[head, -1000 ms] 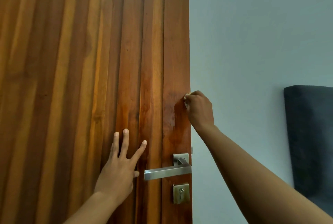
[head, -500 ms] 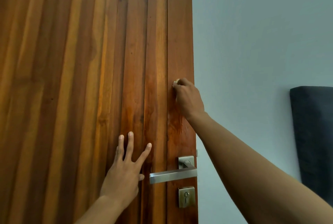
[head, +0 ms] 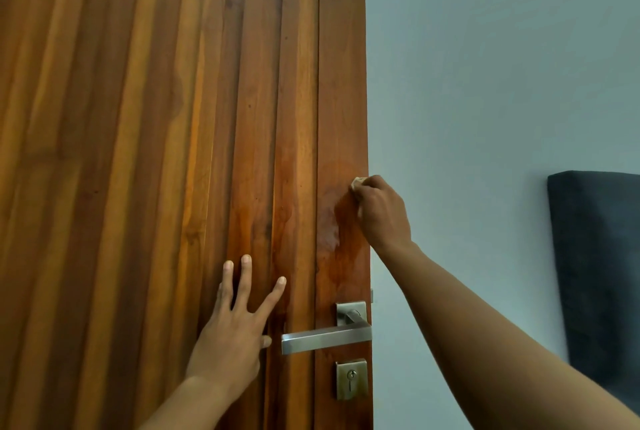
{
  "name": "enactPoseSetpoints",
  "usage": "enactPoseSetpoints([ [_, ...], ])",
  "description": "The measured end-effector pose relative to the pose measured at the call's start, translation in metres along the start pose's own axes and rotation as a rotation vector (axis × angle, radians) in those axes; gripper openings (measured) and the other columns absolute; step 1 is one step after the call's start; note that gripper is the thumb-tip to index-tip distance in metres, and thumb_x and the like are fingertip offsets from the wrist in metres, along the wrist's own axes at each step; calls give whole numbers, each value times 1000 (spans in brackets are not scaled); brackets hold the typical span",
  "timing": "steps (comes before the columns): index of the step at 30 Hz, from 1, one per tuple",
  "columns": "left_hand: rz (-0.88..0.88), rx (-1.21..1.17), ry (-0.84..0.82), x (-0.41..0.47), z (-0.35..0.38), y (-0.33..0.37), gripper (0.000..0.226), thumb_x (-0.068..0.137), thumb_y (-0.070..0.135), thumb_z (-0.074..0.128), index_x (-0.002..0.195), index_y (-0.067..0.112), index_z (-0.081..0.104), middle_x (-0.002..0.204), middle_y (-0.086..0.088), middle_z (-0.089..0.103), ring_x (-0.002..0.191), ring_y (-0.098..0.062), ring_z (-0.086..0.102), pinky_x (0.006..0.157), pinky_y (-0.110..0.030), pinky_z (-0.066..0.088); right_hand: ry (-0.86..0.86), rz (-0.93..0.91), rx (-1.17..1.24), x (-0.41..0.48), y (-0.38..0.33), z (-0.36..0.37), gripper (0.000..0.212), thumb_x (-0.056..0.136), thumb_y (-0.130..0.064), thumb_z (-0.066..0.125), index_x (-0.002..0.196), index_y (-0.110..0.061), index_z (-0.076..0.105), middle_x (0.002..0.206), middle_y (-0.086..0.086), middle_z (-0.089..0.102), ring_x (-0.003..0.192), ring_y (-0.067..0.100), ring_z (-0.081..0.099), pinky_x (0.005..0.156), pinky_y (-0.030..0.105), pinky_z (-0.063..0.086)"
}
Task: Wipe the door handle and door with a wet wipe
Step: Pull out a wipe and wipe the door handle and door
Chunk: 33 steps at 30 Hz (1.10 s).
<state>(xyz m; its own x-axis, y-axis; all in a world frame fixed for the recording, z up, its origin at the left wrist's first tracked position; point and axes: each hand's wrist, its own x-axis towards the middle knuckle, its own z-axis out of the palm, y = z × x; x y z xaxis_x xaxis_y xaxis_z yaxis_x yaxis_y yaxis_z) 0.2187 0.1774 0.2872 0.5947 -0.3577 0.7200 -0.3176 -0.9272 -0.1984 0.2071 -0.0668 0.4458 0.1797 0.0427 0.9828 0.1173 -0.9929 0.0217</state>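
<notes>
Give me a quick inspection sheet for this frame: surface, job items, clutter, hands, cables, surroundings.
Surface: wooden door, vertical slats; damp sheen and a pale smear beside the right hand.
Job's things: wet wipe, bunched, only a tip showing; metal door handle level; keyhole plate below it.
Clutter: nothing seen.
Hands: right hand closed on the wipe, pressed at the door's edge above the handle; left hand flat on the door, fingers spread, left of the handle.
Cables: nothing seen.
Surroundings: pale wall; dark padded panel at right.
</notes>
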Motion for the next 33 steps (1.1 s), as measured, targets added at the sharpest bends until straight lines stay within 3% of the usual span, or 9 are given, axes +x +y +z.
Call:
enactPoseSetpoints([
  [5, -29, -16, 27, -2, 8, -1, 112, 80, 43, 78, 154, 41, -7, 156, -17, -37, 143, -42, -35, 116, -56, 32, -8, 50, -16, -6, -8, 0, 29, 89, -2, 60, 118, -4, 64, 112, 11, 63, 94, 28, 62, 82, 32, 53],
  [10, -4, 5, 31, 0, 5, 0, 105, 91, 43, 64, 147, 43, -25, 147, -15, -51, 135, -40, -46, 120, -54, 24, -42, -115, -30, -10, -32, 5, 33, 91, -5, 60, 123, -3, 59, 114, 10, 61, 94, 25, 60, 78, 31, 55],
  [14, -24, 18, 23, -2, 2, 0, 106, 88, 44, 69, 152, 41, -15, 152, -19, -43, 140, -43, -38, 119, -55, 25, -69, -237, -45, -14, -38, 5, 35, 85, 0, 63, 119, 0, 60, 107, 12, 61, 86, 26, 60, 68, 33, 56],
  [18, -21, 26, -52, -2, -4, 2, 98, 98, 45, 53, 145, 42, -33, 143, -17, -56, 133, -42, -48, 123, -48, 20, -93, -357, -68, -32, -40, 5, 43, 77, -3, 75, 118, 3, 63, 105, 15, 65, 83, 26, 63, 67, 32, 56],
  [23, -16, 8, -68, -2, -5, 4, 99, 98, 44, 54, 144, 42, -33, 143, -16, -56, 132, -41, -50, 123, -49, 18, -130, -389, -77, -37, -39, 6, 41, 79, -5, 74, 118, 2, 63, 107, 15, 65, 86, 26, 63, 66, 33, 58],
  [26, -16, 29, -17, -3, -4, 3, 102, 93, 44, 61, 148, 41, -25, 146, -17, -51, 134, -41, -47, 122, -53, 19, -134, -320, -88, -31, -36, 2, 34, 84, -8, 70, 117, -2, 65, 105, 12, 64, 87, 24, 63, 67, 33, 58],
  [30, -5, 26, -67, -1, -7, 5, 100, 98, 43, 54, 143, 42, -36, 142, -17, -57, 131, -42, -50, 122, -46, 25, -110, -109, -89, -25, -19, -1, 26, 92, -12, 62, 117, -10, 65, 106, 6, 64, 87, 23, 62, 72, 34, 57],
  [33, 0, 13, -60, -2, -10, 6, 98, 98, 40, 55, 146, 42, -31, 142, -16, -56, 133, -42, -48, 122, -45, 26, -99, -15, -81, -25, -8, -1, 26, 90, -8, 63, 116, -10, 66, 106, 7, 64, 87, 26, 63, 75, 36, 57],
])
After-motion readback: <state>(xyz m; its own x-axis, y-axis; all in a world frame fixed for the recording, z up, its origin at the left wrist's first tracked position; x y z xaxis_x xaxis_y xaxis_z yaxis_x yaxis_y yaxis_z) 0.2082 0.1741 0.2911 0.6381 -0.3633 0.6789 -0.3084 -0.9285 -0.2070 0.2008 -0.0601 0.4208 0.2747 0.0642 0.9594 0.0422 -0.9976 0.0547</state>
